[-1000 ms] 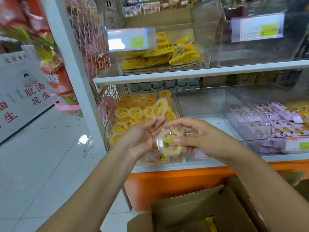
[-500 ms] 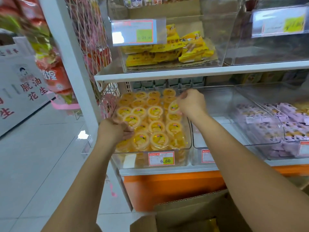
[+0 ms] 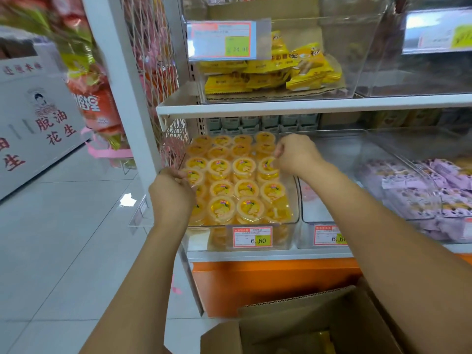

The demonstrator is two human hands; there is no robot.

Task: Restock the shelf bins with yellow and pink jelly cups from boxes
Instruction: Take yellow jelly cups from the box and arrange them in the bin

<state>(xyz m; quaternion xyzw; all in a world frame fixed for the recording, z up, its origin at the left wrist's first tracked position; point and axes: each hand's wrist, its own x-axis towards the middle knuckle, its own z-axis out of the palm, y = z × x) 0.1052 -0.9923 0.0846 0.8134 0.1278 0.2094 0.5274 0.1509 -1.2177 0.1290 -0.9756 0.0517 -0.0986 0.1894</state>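
A clear shelf bin (image 3: 293, 221) on the lower shelf is packed with rows of yellow jelly cups (image 3: 236, 190). My left hand (image 3: 171, 192) rests at the bin's left edge, fingers closed on a yellow cup (image 3: 194, 176) in the left column. My right hand (image 3: 296, 155) reaches in from the right and pinches the rim of a yellow cup (image 3: 267, 167) in the right column. An open cardboard box (image 3: 301, 325) stands below at the bottom, with something yellow inside. Pink cups are not visible.
A second clear bin (image 3: 321, 218) right of the yellow one looks nearly bare. Further right, a bin holds purple packets (image 3: 434, 190). The upper shelf (image 3: 306, 106) carries yellow snack packs. Hanging snack bags (image 3: 94, 98) and a white post stand left, beside tiled floor.
A second ago both hands held cups in front of the shelf. They moved into the bin and now rest on cups at its left and right sides; the view shifted slightly closer.
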